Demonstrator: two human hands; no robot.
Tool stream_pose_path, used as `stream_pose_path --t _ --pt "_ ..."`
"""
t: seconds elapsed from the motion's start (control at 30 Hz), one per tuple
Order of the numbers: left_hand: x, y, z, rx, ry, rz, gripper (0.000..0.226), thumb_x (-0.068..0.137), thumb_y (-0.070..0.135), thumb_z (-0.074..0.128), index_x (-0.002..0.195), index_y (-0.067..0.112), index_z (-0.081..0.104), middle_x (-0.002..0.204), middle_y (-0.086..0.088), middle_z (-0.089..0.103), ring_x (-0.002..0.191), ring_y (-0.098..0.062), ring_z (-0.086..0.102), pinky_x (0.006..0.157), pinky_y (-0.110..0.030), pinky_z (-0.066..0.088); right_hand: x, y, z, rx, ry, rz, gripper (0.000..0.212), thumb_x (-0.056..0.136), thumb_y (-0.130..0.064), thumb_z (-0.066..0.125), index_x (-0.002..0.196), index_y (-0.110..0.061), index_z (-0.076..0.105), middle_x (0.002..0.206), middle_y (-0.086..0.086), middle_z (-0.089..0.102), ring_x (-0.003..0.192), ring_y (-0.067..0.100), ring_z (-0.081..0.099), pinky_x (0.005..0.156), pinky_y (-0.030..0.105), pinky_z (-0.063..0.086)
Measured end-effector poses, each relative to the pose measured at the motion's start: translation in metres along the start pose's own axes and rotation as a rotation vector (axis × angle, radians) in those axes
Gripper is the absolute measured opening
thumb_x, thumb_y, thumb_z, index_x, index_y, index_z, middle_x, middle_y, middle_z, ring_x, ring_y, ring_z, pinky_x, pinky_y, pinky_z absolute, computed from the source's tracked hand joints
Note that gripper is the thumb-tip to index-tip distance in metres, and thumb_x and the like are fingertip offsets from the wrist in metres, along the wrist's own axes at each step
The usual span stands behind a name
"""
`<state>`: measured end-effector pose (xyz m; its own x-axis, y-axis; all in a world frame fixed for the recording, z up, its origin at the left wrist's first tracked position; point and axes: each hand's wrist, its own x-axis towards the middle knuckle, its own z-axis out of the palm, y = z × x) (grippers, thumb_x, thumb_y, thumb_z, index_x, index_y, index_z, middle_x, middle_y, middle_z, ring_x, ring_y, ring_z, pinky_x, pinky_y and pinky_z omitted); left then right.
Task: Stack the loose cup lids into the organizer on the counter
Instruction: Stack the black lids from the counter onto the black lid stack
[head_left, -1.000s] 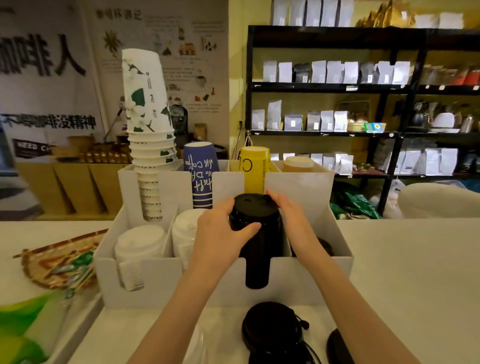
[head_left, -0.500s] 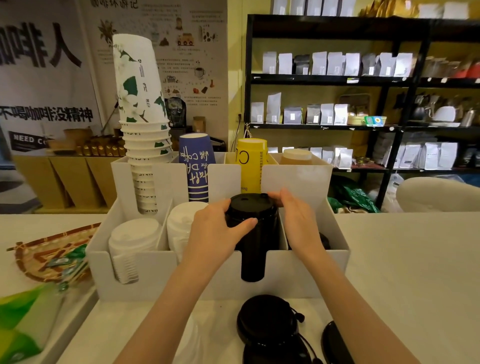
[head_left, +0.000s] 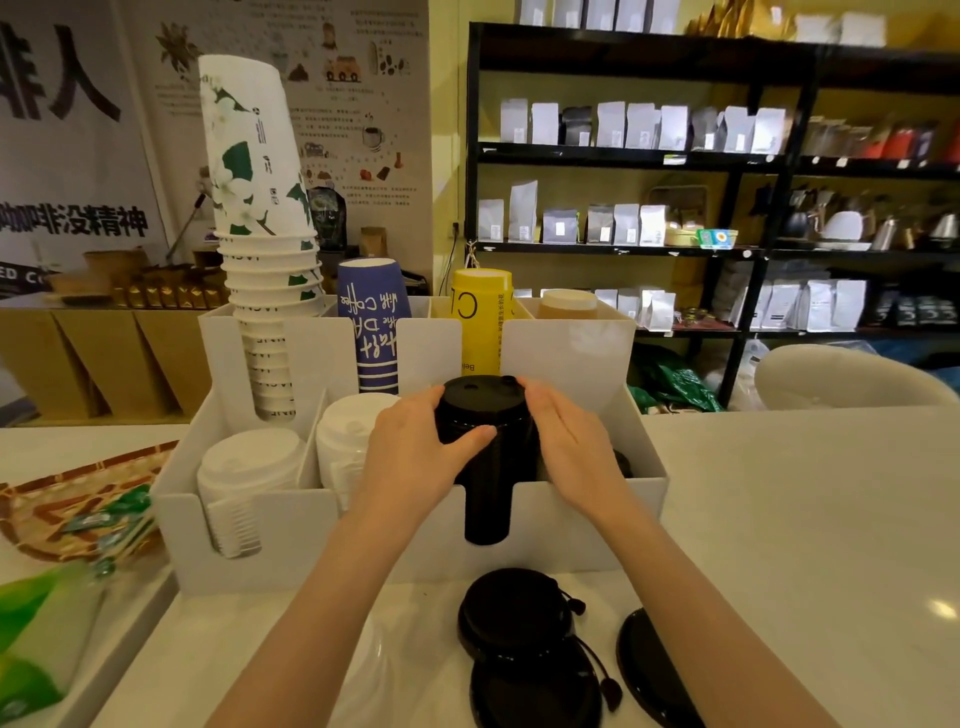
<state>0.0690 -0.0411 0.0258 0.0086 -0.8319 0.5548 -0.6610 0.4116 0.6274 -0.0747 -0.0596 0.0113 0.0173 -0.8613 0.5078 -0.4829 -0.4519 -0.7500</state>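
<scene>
A white organizer (head_left: 291, 540) stands on the counter. A tall stack of black lids (head_left: 485, 499) sits in its third front slot. My left hand (head_left: 415, 457) grips the top of this stack from the left, thumb across its front. Flat against the stack's right side rests my right hand (head_left: 569, 447), fingers straight. Loose black lids (head_left: 514, 613) lie on the counter in front of the organizer, with more black lids (head_left: 649, 670) to their right. White lid stacks (head_left: 249, 467) fill the two left slots.
Paper cup stacks stand in the organizer's back row: white floral cups (head_left: 260, 208), blue cups (head_left: 371, 322), yellow cups (head_left: 480, 317). A woven tray (head_left: 67, 509) with green packets lies at the left. The marble counter (head_left: 805, 519) stretches to the right. Shelves of bags stand behind.
Both hands stay on the black lid stack, which has settled slightly lower in its slot. My right hand's fingers have straightened along its side. The view shifted a little.
</scene>
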Motion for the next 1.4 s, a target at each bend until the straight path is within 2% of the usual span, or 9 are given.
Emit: stream_pose_path --t 0.07,0.2,0.33,0.5,0.7,0.83,0.97,1.07,1.4 --pt "0.0 0.002 0.0 0.025 -0.006 -0.021 0.052 0.077 0.033 0.065 0.123 0.016 0.048 0.124 -0.006 0.059 0.113 -0.019 0.051 0.086 -0.025 0.038 -0.005 -0.004 -0.004 0.048 -0.039 0.033 0.038 0.095 -0.032 0.033 0.125 -0.016 0.05 0.124 0.008 0.058 0.114 0.018 0.052 0.105 0.033 0.039" --pt "-0.001 0.006 -0.001 0.072 -0.056 -0.054 0.07 0.077 0.036 0.064 0.135 0.014 0.031 0.14 -0.008 0.041 0.127 -0.022 0.037 0.102 -0.033 0.034 -0.02 -0.008 -0.016 0.006 -0.01 0.043 0.058 0.089 -0.03 0.051 0.14 -0.025 0.023 0.141 0.002 0.042 0.125 0.014 0.042 0.102 0.031 0.036" --pt "-0.003 0.014 -0.008 0.058 0.015 0.014 0.059 0.078 0.037 0.061 0.129 0.016 0.04 0.135 -0.005 0.046 0.123 -0.019 0.039 0.095 -0.027 0.031 -0.048 -0.011 -0.029 -0.083 -0.051 0.012 0.06 0.087 -0.027 0.054 0.139 -0.025 0.023 0.137 0.0 0.044 0.12 0.011 0.043 0.091 0.02 0.04" --pt "-0.017 0.023 -0.012 -0.039 0.108 0.124 0.033 0.08 0.03 0.061 0.111 0.016 0.059 0.114 -0.004 0.061 0.101 -0.012 0.051 0.084 -0.023 0.036 -0.093 -0.005 -0.037 -0.218 -0.193 0.03 0.059 0.089 -0.028 0.051 0.14 -0.025 0.022 0.135 -0.003 0.043 0.117 0.007 0.04 0.102 0.026 0.035" --pt "-0.044 0.024 -0.007 -0.163 -0.06 0.105 0.019 0.079 0.028 0.062 0.094 0.018 0.066 0.086 0.004 0.065 0.078 -0.001 0.058 0.066 -0.006 0.043 -0.132 0.008 -0.031 -0.27 -0.268 0.12 0.061 0.088 -0.036 0.05 0.14 -0.025 0.02 0.143 -0.003 0.037 0.126 0.007 0.036 0.099 0.02 0.03" --pt "-0.067 0.007 0.002 -0.116 -0.324 -0.027 0.033 0.078 0.034 0.062 0.106 0.017 0.061 0.103 0.0 0.065 0.091 -0.01 0.058 0.074 -0.016 0.044 -0.142 0.01 -0.024 -0.274 -0.335 0.193 0.06 0.088 -0.036 0.051 0.14 -0.025 0.023 0.146 -0.003 0.035 0.131 0.012 0.034 0.106 0.027 0.03" --pt "-0.087 -0.009 0.012 0.001 -0.549 -0.141 0.054 0.076 0.039 0.064 0.122 0.014 0.05 0.123 -0.004 0.057 0.112 -0.018 0.053 0.087 -0.024 0.04 -0.145 0.008 -0.019 -0.262 -0.361 0.208 0.054 0.088 -0.033 0.051 0.137 -0.024 0.029 0.14 -0.002 0.042 0.122 0.01 0.041 0.096 0.021 0.032" --pt "-0.095 -0.012 0.014 -0.038 -0.619 -0.131 0.046 0.071 0.034 0.07 0.111 0.014 0.057 0.112 -0.005 0.063 0.105 -0.018 0.058 0.085 -0.028 0.047 -0.147 0.004 -0.018 -0.237 -0.366 0.19 0.048 0.088 -0.029 0.052 0.133 -0.024 0.034 0.134 -0.003 0.048 0.108 0.003 0.041 0.088 0.016 0.033" --pt "-0.097 -0.016 0.019 -0.002 -0.557 -0.167 0.067 0.065 0.033 0.075 0.124 0.016 0.047 0.123 -0.004 0.058 0.112 -0.018 0.054 0.084 -0.023 0.042 -0.147 0.005 -0.018 -0.249 -0.353 0.245 0.055 0.089 -0.031 0.05 0.139 -0.023 0.026 0.143 -0.001 0.041 0.126 0.015 0.041 0.096 0.022 0.033"
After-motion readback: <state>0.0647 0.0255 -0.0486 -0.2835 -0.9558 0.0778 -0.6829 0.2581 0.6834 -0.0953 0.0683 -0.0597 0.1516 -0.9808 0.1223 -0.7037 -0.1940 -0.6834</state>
